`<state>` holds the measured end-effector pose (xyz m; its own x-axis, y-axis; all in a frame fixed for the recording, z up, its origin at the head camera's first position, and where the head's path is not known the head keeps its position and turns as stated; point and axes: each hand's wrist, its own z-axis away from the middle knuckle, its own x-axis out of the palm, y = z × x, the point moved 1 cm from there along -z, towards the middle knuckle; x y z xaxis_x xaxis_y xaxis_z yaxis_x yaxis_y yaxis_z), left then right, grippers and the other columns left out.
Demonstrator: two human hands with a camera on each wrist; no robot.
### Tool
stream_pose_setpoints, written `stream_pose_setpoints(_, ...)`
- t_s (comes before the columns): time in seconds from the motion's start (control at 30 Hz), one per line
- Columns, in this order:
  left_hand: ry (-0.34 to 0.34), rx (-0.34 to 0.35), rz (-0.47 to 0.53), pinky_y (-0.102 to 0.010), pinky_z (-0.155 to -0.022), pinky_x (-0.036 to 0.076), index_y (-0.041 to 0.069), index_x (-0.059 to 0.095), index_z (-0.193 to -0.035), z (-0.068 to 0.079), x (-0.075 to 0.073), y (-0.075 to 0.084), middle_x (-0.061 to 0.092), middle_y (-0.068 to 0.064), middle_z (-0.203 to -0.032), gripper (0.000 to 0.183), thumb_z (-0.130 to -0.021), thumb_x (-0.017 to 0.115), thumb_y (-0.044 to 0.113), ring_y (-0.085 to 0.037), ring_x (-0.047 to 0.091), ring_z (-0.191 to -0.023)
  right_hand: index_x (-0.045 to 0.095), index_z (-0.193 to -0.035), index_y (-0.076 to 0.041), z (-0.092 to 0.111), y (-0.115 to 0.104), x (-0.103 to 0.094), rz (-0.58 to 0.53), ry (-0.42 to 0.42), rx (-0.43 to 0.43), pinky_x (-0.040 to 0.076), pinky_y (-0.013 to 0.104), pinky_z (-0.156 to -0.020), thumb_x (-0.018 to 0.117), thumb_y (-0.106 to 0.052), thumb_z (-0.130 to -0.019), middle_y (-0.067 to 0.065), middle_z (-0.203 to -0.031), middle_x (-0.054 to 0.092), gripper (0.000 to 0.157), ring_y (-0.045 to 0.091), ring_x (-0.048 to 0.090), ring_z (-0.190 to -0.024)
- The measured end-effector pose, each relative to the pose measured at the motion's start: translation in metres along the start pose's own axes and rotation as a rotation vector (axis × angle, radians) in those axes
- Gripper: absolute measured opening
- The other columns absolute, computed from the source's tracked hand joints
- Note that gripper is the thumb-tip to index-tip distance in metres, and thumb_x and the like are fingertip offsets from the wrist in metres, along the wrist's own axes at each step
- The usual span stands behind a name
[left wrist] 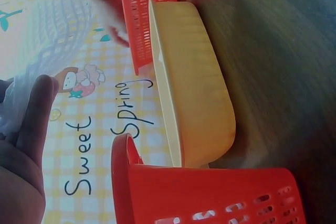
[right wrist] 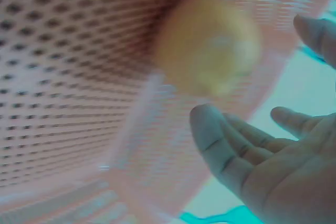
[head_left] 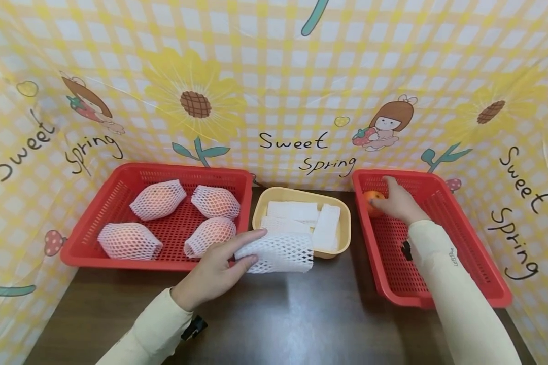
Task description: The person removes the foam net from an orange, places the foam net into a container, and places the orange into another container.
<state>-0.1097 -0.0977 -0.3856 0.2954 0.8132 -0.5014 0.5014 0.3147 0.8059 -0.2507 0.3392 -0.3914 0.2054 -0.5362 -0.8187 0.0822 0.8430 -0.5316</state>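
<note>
A sheet (head_left: 283,61) with yellow and white checks covers the back and both sides. It has big yellow flowers (head_left: 195,104), little girls (head_left: 385,121) holding red strawberries (head_left: 363,137), and black words (head_left: 294,141) saying "Sweet Spring". Below is a dark brown table (head_left: 347,319) with a pale, shiny patch (head_left: 297,309).

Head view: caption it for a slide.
Left grip holding a net, right grip reaching toward bare fruit in the right basket.

Tub (left wrist: 202,87) — between baskets (head_left: 171,228), fruit (head_left: 373,195) in both
</note>
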Motion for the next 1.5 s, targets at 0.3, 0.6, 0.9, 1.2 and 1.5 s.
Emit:
stream_pose_setpoints(0.3, -0.028, -0.014, -0.037, -0.032, -0.083, 0.052, 0.022, 0.048, -0.151, 0.003, -0.001, -0.001, 0.054, -0.002, -0.145, 0.062, -0.094, 0.073, 0.012, -0.018, 0.058, -0.109, 0.041, -0.149, -0.002, 0.049, -0.079, 0.002, 0.069, 0.089, -0.178, 0.032, 0.062, -0.108, 0.063, -0.034, -0.098, 0.026, -0.147, 0.042, 0.064, 0.044, 0.04, -0.133)
stream_pose_setpoints(0.6, -0.076, -0.016, 0.031, -0.052, -0.113, 0.03, 0.029, 0.022, -0.161, 0.0, 0.001, 0.0, 0.031, -0.001, -0.161, 0.079, -0.098, 0.067, 0.015, -0.02, 0.036, -0.142, 0.068, -0.123, -0.006, 0.105, -0.144, 0.036, -0.01, 0.083, -0.526, 0.047, 0.05, -0.097, 0.07, -0.03, -0.096, 0.01, -0.121, 0.067, 0.036, 0.027, 0.061, -0.114)
stream_pose_setpoints(0.9, -0.257, 0.025, 0.126, -0.033, -0.087, 0.054, 0.031, 0.006, -0.163, -0.003, 0.011, 0.008, 0.067, 0.005, -0.102, 0.082, -0.102, 0.06, 0.016, -0.011, 0.068, -0.089, 0.061, -0.135, -0.014, 0.145, -0.162, 0.096, -0.318, -0.188, -0.627, 0.053, 0.042, -0.091, 0.069, -0.03, -0.098, -0.004, -0.116, 0.067, 0.042, 0.014, 0.064, -0.106)
stream_pose_setpoints(1.2, -0.295, 0.079, 0.187, -0.03, -0.077, 0.056, 0.027, 0.006, -0.163, -0.006, 0.015, 0.013, 0.071, 0.004, -0.108, 0.086, -0.1, 0.062, 0.009, -0.01, 0.069, -0.082, 0.067, -0.107, -0.024, 0.155, -0.158, 0.125, -0.474, -0.257, -0.579, 0.055, 0.033, -0.071, 0.071, -0.026, -0.096, -0.009, -0.09, 0.067, 0.012, 0.01, 0.063, -0.08)
stream_pose_setpoints(1.5, -0.113, 0.054, 0.29, -0.036, -0.082, 0.056, 0.026, 0.014, -0.162, -0.004, 0.014, 0.007, 0.066, -0.007, -0.115, 0.09, -0.094, 0.068, 0.0, -0.021, 0.068, -0.094, 0.068, -0.111, 0.0, 0.153, -0.151, 0.124, -0.773, -0.15, -0.455, 0.057, 0.033, -0.069, 0.065, -0.011, -0.099, 0.009, -0.093, 0.072, 0.017, 0.019, 0.069, -0.08)
